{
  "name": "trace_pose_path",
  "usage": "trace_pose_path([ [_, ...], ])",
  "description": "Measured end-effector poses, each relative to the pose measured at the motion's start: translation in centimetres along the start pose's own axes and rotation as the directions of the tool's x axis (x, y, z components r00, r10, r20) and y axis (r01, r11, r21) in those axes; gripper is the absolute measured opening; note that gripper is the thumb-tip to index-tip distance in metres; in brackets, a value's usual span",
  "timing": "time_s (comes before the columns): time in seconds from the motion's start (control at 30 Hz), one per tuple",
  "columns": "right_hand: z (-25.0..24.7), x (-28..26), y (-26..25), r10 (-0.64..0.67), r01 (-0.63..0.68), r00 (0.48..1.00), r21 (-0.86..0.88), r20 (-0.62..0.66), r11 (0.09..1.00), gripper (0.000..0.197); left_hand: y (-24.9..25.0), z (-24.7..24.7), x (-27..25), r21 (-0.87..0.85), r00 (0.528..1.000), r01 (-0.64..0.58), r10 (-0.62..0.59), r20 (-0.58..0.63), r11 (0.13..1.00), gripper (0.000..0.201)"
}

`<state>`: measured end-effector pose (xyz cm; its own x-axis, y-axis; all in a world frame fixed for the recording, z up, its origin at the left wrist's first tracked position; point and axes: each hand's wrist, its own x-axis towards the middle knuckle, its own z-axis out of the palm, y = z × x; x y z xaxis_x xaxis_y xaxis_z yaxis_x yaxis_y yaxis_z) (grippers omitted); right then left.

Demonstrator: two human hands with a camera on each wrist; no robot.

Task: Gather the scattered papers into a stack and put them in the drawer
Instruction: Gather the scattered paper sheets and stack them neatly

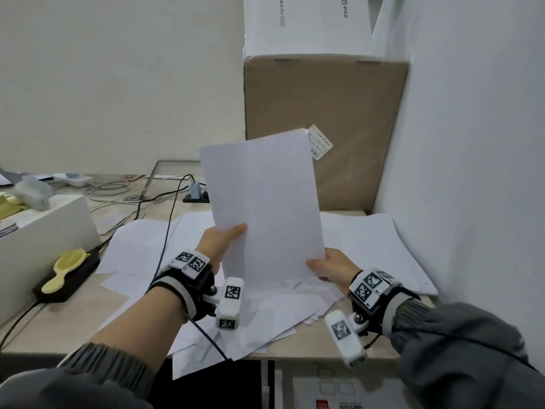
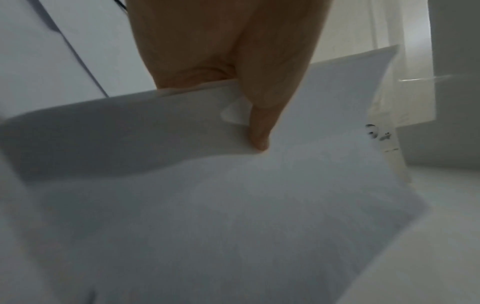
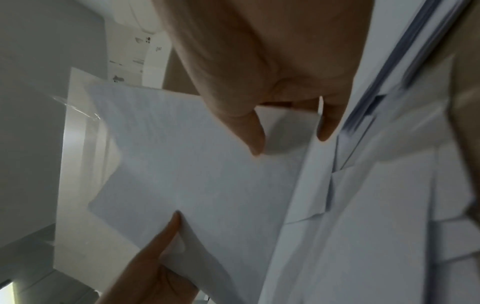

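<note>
Both hands hold a thin stack of white papers [image 1: 262, 208] upright above the desk, centre of the head view. My left hand [image 1: 227, 240] pinches its lower left edge, thumb in front. My right hand [image 1: 327, 268] pinches the lower right corner. The left wrist view shows the thumb [image 2: 259, 131] pressed on the held papers [image 2: 207, 205]. In the right wrist view my fingers [image 3: 252, 131] grip the sheets [image 3: 194, 164], with the other hand's thumb [image 3: 166, 232] at the far edge. More loose papers [image 1: 368, 249] lie scattered on the desk beneath. The drawer is not in view.
A tall brown cardboard box [image 1: 324, 119] stands behind the papers, with a white box [image 1: 306, 25] on top. A white wall panel [image 1: 472, 143] closes the right side. At left sit a white box [image 1: 41, 231], a yellow brush [image 1: 66, 268], a power strip and cables [image 1: 165, 225].
</note>
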<state>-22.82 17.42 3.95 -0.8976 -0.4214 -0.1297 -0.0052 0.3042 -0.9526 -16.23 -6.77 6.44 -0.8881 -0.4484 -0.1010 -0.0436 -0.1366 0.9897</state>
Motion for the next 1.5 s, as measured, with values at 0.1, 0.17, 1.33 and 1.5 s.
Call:
trace_pose_path([
  [0.1,-1.5,-0.8,0.6,-0.043,0.041,0.985,-0.014,-0.167,0.999,0.019,0.7,2.1,0.2,-0.023,0.999,0.021,-0.02,0.042,1.0,0.042],
  [0.17,-3.0,-1.3,0.8,-0.089,0.065,0.96,-0.101,-0.264,0.993,0.014,0.5,3.5,0.3,-0.017,0.996,0.03,-0.029,0.087,0.999,0.033],
  [1.33,4.7,0.4,-0.2,0.254,0.037,0.951,-0.877,0.179,0.48,0.084,-9.4,-17.0,6.0,0.809,0.86,0.509,-0.2,-0.469,0.294,0.079],
  [1.5,4.2,0.8,-0.1,0.26,0.015,0.954,-0.887,0.151,0.461,0.087,-4.2,-13.4,0.9,0.853,0.899,0.435,-0.195,-0.393,0.289,0.051],
])
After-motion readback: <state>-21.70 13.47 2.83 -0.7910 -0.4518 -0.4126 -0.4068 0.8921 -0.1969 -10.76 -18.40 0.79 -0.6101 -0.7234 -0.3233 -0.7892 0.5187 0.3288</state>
